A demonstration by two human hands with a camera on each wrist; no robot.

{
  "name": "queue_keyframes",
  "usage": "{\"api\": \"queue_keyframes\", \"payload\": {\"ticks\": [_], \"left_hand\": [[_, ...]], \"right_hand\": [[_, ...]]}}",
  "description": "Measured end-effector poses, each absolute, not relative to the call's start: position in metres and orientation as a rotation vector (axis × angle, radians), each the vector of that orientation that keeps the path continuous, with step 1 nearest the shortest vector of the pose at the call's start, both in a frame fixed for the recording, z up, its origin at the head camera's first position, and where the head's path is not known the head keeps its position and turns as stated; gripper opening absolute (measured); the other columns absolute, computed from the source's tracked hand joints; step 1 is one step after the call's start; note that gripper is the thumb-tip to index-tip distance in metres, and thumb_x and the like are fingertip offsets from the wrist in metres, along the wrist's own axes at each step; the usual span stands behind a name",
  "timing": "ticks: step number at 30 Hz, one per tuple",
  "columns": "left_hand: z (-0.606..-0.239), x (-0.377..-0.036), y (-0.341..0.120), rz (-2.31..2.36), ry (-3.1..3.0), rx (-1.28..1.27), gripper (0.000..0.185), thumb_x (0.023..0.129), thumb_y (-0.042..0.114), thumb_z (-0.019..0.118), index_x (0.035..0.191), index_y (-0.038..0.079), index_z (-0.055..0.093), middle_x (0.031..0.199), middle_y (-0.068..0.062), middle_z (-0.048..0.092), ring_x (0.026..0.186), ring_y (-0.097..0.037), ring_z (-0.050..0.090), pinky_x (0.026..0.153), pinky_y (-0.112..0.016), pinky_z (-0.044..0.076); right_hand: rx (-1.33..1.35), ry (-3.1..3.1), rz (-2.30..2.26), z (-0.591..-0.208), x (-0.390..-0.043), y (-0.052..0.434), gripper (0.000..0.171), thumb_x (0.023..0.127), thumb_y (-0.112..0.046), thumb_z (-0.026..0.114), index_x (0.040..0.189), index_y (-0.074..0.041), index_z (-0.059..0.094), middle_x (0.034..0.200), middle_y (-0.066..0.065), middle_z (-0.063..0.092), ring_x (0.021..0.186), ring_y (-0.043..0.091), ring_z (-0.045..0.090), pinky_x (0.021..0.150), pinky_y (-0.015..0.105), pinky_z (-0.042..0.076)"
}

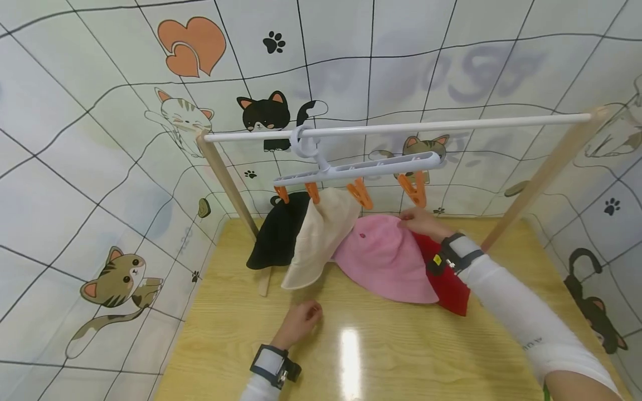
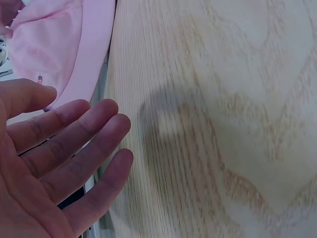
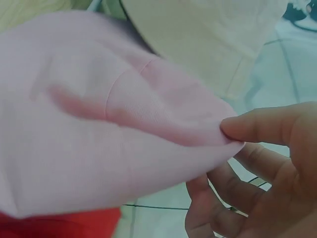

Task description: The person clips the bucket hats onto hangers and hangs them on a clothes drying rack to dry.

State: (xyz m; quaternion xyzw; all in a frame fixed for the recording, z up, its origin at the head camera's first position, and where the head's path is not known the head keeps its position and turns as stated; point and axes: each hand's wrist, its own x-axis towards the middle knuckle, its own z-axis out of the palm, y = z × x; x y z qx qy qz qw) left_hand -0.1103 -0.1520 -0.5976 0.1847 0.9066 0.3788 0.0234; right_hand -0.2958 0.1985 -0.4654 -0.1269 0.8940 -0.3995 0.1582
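Observation:
Thumb and fingers of my right hand point(image 3: 262, 168) pinch the crown edge of a pink bucket hat point(image 1: 383, 259), which has a small strawberry mark. Behind it a red hat point(image 1: 451, 284) shows in part. My left hand point(image 1: 299, 320) is over the table with relaxed, slightly bent fingers and holds nothing. Two hats hang at the left of a white hanger point(image 1: 381, 166): a black hat point(image 1: 278, 234) and a cream hat point(image 1: 321, 239). Orange clips point(image 1: 282, 194) meet their tops. Two more orange clips, a middle clip point(image 1: 360, 193) and a right clip point(image 1: 413, 190), hang above the pink hat.
A white rod point(image 1: 451, 126) carries the hanger by its hook. Wooden posts, a left post point(image 1: 228, 181) and a right post point(image 1: 541, 178), hold the rod over the wooden table point(image 1: 401, 351). Cat-patterned walls point(image 1: 341, 33) close in the back and sides.

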Motion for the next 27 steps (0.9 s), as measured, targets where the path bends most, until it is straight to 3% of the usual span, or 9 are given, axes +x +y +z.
{"api": "queue_keyframes", "payload": {"ticks": [6,14,18,22,27], "left_hand": [[-0.596,-0.112,-0.146,1.159,2.764,0.558,0.005,0.091,0.007,0.062,0.091,0.003,0.065,0.082,0.001,0.064,0.073,-0.009,0.057,0.066,-0.026,0.050],[-0.594,-0.113,-0.141,1.102,2.772,0.586,0.005,0.092,0.009,0.062,0.093,0.005,0.065,0.082,0.001,0.065,0.073,-0.009,0.058,0.066,-0.026,0.049],[-0.590,-0.113,-0.141,1.092,2.746,0.577,0.005,0.092,0.009,0.062,0.094,0.006,0.065,0.082,0.001,0.064,0.072,-0.009,0.057,0.065,-0.026,0.049],[-0.587,-0.115,-0.141,1.089,2.741,0.585,0.004,0.092,0.007,0.062,0.094,0.006,0.065,0.081,0.002,0.062,0.070,-0.008,0.054,0.064,-0.026,0.047],[-0.584,-0.117,-0.141,1.082,2.753,0.619,0.005,0.092,0.008,0.062,0.094,0.006,0.065,0.080,0.002,0.063,0.069,-0.007,0.055,0.063,-0.025,0.047]], "right_hand": [[-0.353,2.612,-1.044,-0.443,-0.281,0.198,0.039,0.095,-0.017,0.056,0.123,0.009,0.056,0.117,0.027,0.058,0.107,0.040,0.051,0.091,0.053,0.043],[-0.415,2.683,-1.038,-0.424,-0.270,0.202,0.030,0.092,-0.013,0.060,0.112,0.009,0.063,0.107,0.024,0.063,0.102,0.039,0.055,0.087,0.052,0.045],[-0.396,2.667,-1.073,-0.418,-0.265,0.205,0.027,0.090,-0.010,0.062,0.106,0.011,0.062,0.092,0.019,0.064,0.085,0.033,0.058,0.074,0.043,0.049],[-0.414,2.704,-0.996,-0.413,-0.262,0.208,0.025,0.089,-0.011,0.063,0.100,0.011,0.063,0.083,0.014,0.061,0.073,0.028,0.055,0.063,0.036,0.045],[-0.477,2.735,-0.876,-0.409,-0.262,0.214,0.028,0.090,-0.011,0.061,0.105,0.011,0.065,0.097,0.021,0.066,0.088,0.034,0.059,0.078,0.047,0.050]]}}
